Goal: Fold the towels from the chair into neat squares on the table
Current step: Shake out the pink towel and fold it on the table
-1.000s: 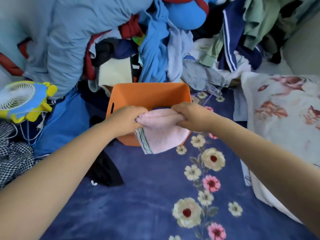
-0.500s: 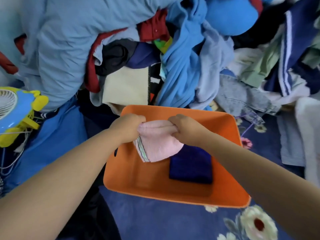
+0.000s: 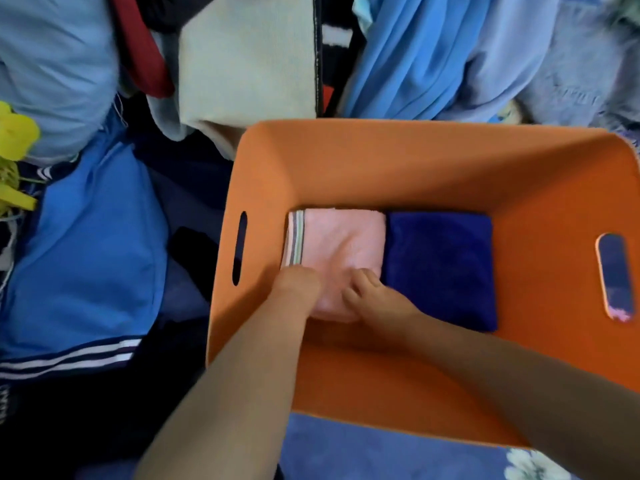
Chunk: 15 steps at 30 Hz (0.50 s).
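a heap of loose clothing (image 3: 433, 53) is piling up beyond the hands, in light blue, cream, red and dark cloth, with a bright blue garment (image 3: 86, 237) with white stripes lying out past the left hand and a yellow plastic object (image 3: 15, 140) showing at the far edge on that side. a dark blue floral cover (image 3: 381, 455) is lying under everything, nearer to the person than the hands. an orange bin (image 3: 398, 168) with slot handles in its side walls is sitting on it, and both hands are reaching down inside.

the folded pink towel (image 3: 341, 244), with a striped edge on its left, is lying flat on the bin floor, just beyond the hands. the left hand (image 3: 299, 285) is resting on the towel's near left corner, its fingers hidden from view, so i cannot tell whether it is gripping. the right hand (image 3: 372, 292) is curling its fingers over the towel's near right edge, holding it. a folded navy towel (image 3: 440, 265) is lying just beyond the right hand, touching the pink towel's side.
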### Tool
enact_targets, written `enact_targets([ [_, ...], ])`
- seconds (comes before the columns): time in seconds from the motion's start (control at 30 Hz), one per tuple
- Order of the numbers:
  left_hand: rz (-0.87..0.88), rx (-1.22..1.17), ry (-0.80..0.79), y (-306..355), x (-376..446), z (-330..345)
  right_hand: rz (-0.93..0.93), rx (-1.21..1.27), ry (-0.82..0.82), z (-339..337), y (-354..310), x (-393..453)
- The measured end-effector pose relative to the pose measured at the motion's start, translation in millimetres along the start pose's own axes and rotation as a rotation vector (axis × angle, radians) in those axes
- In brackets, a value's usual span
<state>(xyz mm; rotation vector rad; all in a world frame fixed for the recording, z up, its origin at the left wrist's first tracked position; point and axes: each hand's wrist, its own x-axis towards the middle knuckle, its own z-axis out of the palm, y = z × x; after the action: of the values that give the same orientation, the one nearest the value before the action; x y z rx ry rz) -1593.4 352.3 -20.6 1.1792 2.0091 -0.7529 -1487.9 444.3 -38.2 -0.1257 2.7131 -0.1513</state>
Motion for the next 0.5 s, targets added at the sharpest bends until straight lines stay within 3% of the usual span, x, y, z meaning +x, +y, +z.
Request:
enact_targets([
  [0.13, 0.029, 0.141, -0.059, 2, 9, 13, -0.049, 0.004, -0.06, 8, 7, -3],
  [0.3, 0.086, 0.307, 0.002, 8, 15, 19, -0.131, -0.233, -0.065, 20, 14, -1],
  [0.5, -0.034, 0.217, 0.009, 6, 24, 12, -0.048, -0.234, 0.0, 25, 17, 15],
])
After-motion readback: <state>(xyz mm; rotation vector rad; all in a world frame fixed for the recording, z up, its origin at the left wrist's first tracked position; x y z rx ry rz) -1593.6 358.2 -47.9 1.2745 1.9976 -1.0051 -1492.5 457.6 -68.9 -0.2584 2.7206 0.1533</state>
